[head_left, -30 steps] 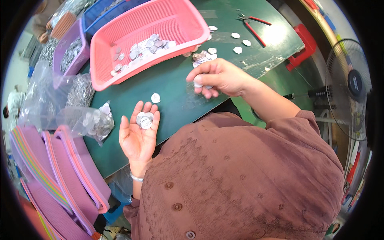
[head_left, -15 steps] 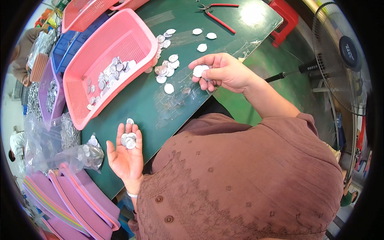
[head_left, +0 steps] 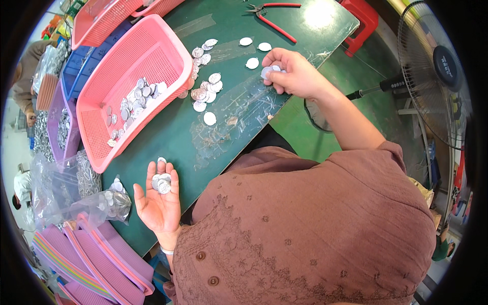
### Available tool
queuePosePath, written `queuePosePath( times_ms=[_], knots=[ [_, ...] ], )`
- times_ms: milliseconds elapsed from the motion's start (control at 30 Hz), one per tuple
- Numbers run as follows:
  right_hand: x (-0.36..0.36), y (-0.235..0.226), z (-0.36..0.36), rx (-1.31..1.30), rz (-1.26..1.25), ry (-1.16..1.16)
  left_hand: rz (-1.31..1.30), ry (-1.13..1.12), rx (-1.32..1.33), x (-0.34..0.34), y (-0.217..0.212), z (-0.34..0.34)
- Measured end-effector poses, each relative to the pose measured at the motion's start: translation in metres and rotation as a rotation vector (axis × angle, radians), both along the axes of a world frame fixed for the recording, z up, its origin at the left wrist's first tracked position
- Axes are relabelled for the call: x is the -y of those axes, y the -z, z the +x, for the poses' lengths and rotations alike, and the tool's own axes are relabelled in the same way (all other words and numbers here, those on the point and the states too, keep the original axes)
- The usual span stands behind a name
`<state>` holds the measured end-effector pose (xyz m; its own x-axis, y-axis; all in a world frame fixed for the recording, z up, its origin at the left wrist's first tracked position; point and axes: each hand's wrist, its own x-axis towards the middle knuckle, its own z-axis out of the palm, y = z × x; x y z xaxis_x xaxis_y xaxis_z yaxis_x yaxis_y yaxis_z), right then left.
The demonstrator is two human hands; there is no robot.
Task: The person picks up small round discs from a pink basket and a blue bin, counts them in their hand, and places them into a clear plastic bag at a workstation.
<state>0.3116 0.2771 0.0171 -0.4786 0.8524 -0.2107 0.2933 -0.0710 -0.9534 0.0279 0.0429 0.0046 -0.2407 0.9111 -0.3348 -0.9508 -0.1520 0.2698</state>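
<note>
Two hands work over a green table [head_left: 173,134], its top scuffed near the edge and crossed by strips of clear tape, with a bright glare by the far corner. A green floor [head_left: 307,147] shows beyond it, with a fan [head_left: 445,66] at the right and a red stool [head_left: 366,23] by that corner. At the far left is part of another person [head_left: 24,91].

On the table, a pink basket [head_left: 124,63] holds a scatter of discs [head_left: 137,96]; a blue basket [head_left: 76,76] and a purple bin [head_left: 72,134] stand behind and left of it. Red-handled pliers [head_left: 277,28] lie near the far edge. A clear bag [head_left: 114,201] of discs sits near the left hand, and purple trays [head_left: 96,254] stand at lower left.

The left hand [head_left: 158,208] is palm up, fingers loosely spread, with a small heap of silver discs [head_left: 162,183] lying on the fingers, ungripped. One more disc [head_left: 161,159] shows just past the fingertips. The right hand [head_left: 290,73] is curled, thumb pressing a few discs [head_left: 269,72] against the fingers; how many is hidden. Three loose discs [head_left: 252,63] lie just beside it, and a pile [head_left: 203,94] lies between it and the basket.
</note>
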Motion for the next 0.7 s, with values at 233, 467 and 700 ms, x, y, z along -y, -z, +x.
queuePosePath(
  times_ms=[233, 467, 700],
  knots=[
    [-0.040, -0.006, 0.007, 0.440, 0.425, -0.140, 0.007, -0.005, 0.009, 0.002, 0.000, -0.001],
    [-0.053, -0.001, 0.012, 0.614, 0.693, -0.124, 0.009, -0.006, 0.010, 0.002, 0.000, -0.002],
    [-0.041, -0.041, 0.027, 0.028, 0.065, 0.082, 0.038, 0.017, 0.028, 0.005, 0.002, -0.006]
  ],
)
